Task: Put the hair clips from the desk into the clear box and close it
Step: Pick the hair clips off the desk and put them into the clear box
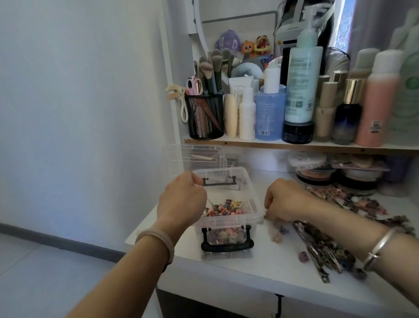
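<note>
The white bench (pixel 271 263) carries a clear plastic box (pixel 251 196) near its left edge, lid raised, with black latches. The left hand (pixel 182 200) above it pinches a thin metal clip (pixel 212 204). The right hand (pixel 286 199) curls onto the flowery hair clips (pixel 320 245) heaped beside the box; I cannot tell whether it grips any.

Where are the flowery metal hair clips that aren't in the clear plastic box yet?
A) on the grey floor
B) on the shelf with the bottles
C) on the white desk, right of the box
C: the pile of flowery metal hair clips lies on the white desk, right of the open clear plastic box.
</note>
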A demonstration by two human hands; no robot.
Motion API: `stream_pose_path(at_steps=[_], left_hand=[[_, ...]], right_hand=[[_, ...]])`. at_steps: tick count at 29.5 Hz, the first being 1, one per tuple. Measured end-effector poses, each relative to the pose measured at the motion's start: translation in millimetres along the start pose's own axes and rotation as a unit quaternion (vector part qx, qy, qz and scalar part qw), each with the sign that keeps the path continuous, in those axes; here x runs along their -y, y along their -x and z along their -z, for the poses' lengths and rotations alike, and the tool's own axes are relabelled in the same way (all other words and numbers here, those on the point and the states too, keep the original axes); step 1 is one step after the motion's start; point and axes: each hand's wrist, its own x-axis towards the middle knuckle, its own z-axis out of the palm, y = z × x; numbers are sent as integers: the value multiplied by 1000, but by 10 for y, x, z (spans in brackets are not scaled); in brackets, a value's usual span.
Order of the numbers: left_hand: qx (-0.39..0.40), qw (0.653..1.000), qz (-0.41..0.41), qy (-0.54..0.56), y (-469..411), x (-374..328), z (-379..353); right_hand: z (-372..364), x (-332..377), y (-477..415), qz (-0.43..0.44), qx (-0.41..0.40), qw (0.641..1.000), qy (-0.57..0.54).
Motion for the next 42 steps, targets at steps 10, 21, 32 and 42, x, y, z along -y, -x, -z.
stream_pose_path(at_steps=[10,21,32,42], left_hand=[[-2,1000,2,5,-12,1,-1],[-10,1000,14,-9,-6,46,86],[-14,1000,15,-11,15,55,91],[-15,1000,8,-11,-7,80,66]], right_hand=[[537,482,57,14,-52,944,-327],[445,424,76,65,-3,978,-200],[-76,201,38,52,64,996,46],[502,413,95,104,6,926,-363]])
